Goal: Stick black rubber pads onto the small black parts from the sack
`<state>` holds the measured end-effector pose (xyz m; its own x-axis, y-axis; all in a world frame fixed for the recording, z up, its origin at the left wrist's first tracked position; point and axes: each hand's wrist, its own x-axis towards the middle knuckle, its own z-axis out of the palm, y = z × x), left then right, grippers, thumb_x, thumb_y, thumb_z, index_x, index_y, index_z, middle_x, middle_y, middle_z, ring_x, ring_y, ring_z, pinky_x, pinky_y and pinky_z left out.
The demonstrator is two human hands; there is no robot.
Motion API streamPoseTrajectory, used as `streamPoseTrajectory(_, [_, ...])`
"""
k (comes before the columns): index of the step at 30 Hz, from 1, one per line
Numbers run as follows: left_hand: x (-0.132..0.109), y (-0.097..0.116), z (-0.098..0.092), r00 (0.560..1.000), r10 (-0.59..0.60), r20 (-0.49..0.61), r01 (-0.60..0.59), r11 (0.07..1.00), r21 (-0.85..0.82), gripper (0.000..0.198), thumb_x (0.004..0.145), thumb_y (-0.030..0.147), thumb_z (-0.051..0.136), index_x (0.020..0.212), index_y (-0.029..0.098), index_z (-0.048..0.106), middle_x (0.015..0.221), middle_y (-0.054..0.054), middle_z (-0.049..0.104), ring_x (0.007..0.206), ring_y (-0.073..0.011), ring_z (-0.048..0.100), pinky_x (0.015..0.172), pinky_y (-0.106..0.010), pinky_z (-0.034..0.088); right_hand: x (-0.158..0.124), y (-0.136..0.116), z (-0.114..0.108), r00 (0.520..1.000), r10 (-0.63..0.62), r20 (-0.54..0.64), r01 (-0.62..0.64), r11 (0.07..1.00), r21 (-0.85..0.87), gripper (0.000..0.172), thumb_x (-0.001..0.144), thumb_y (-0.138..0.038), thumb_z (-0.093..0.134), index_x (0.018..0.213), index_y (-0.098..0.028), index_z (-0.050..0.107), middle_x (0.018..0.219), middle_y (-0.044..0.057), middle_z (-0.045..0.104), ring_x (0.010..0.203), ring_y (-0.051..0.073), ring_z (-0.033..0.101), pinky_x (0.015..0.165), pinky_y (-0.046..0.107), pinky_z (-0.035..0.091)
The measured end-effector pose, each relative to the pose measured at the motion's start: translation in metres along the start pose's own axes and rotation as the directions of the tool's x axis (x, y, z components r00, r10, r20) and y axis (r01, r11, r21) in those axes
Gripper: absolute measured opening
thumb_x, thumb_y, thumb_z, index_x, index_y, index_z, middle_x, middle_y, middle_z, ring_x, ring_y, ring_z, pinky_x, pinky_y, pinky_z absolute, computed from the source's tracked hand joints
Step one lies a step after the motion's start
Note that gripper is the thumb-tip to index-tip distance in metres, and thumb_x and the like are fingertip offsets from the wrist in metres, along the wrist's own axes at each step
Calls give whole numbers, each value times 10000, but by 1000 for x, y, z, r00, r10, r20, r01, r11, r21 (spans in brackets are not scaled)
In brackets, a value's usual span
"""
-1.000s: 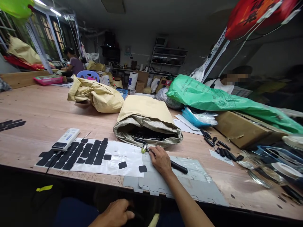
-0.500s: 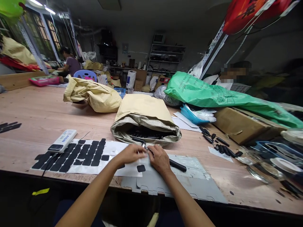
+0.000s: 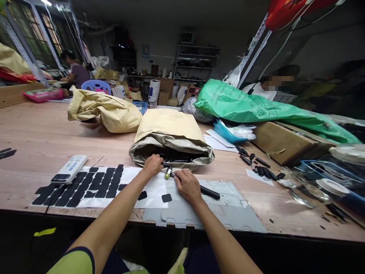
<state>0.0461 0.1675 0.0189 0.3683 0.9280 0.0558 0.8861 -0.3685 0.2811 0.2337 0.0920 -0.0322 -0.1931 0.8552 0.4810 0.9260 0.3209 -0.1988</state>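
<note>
At the mouth of a paper sack [image 3: 171, 121], my left hand [image 3: 153, 165] is closed at the lower left lip, on a slim black rod-like piece [image 3: 165, 164] whose end shows by the fingers. Many black pieces lie inside the sack, mostly in shadow. My right hand [image 3: 188, 185] wraps round the shaft of a small hammer [image 3: 210, 192]. Its metal head with a yellow-green face points left, and the black grip extends to the right. Under the hammer lies a grey plastic board [image 3: 228, 213]. White sheets [image 3: 131, 176] bearing black rounded-square stickers [image 3: 98, 184] are to the left.
A white power strip [image 3: 70, 170] lies on the sheets. A second sack [image 3: 108, 112] stands behind left. On the right are black handle parts [image 3: 265, 171], a blue basin [image 3: 229, 133], a cardboard box [image 3: 285, 144], a green bag [image 3: 242, 102] and tape rolls. Two people sit farther back.
My left hand has moved away from the hammer's head to the sack's mouth and closed there. The right hand stays on the hammer. The view has shifted slightly.
</note>
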Motion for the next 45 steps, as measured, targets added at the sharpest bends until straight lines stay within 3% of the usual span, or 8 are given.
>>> streamPoseTrajectory(4, [-8, -4, 4, 993, 5, -119, -7, 1000, -19, 195, 936, 191, 547, 1013, 172, 725, 1033, -77, 657, 986, -208, 596, 846, -301, 481, 0, -1, 0, 1000, 2, -2, -2, 1000, -1, 171, 896, -247, 539, 1011, -242, 665, 894, 45, 618, 874, 198, 520, 789, 306, 390])
streamPoseTrajectory(8, [-25, -8, -10, 955, -15, -297, -44, 980, -192, 207, 954, 185, 519, 1054, 175, 699, 1009, -63, 648, 944, -178, 607, 858, -282, 485, -1, -1, -1, 1000, 9, 0, -9, 1000, 16, 172, 901, -240, 536, 1016, -238, 664, 896, 40, 613, 884, 192, 522, 802, 298, 391])
streamPoseTrajectory(13, [-75, -17, -29, 976, 209, -69, -219, 908, -357, 156, 911, 192, 566, 976, 202, 708, 939, -19, 672, 873, -168, 607, 791, -280, 478, 0, -1, 0, 1000, 5, -3, -5, 1000, 19, 175, 902, -247, 534, 1017, -234, 665, 900, 38, 610, 876, 191, 512, 818, 300, 386])
streamPoseTrajectory(18, [-104, -26, -5, 986, 159, -48, -166, 956, -242, 173, 914, 233, 563, 990, 196, 714, 970, -54, 653, 947, -215, 556, 829, -334, 448, -1, 1, 1, 1000, 3, -1, -3, 1000, 27, 185, 902, -252, 527, 1022, -235, 666, 908, 40, 613, 881, 192, 515, 819, 304, 391])
streamPoseTrajectory(26, [-101, -39, 14, 991, 88, -96, -122, 889, -442, 279, 753, 293, 764, 1014, 207, 717, 919, -40, 610, 931, -215, 522, 820, -332, 448, -2, 3, 3, 1000, 0, -3, 0, 1000, 29, 198, 902, -258, 519, 1021, -237, 677, 895, 40, 621, 868, 192, 524, 820, 307, 402])
streamPoseTrajectory(32, [-101, -38, 15, 992, 51, -117, -101, 873, -478, 133, 754, 288, 760, 848, 203, 720, 874, -22, 632, 898, -197, 532, 771, -304, 439, -1, 6, 0, 1000, -14, -18, 16, 992, 127, 244, 935, -274, 476, 1057, -242, 685, 925, 39, 662, 896, 190, 569, 833, 310, 442])
streamPoseTrajectory(39, [-101, -39, 15, 995, 17, -98, -66, 854, -517, 221, 691, 359, 833, 867, 235, 783, 785, -11, 619, 873, -196, 529, 729, -286, 424, -6, -41, -36, 998, -31, -57, 52, 909, 414, 303, 962, -312, 465, 1188, -261, 660, 1034, 55, 694, 939, 180, 642, 819, 297, 517])
streamPoseTrajectory(45, [-101, -41, 17, 995, 26, -101, -75, 850, -521, 178, 684, 327, 846, 834, 247, 793, 773, -3, 617, 868, -185, 529, 777, -290, 419, -14, -68, -36, 992, -117, -39, 122, 870, 477, 279, 963, -294, 474, 1149, -264, 679, 947, 42, 702, 872, 157, 652, 783, 272, 529])
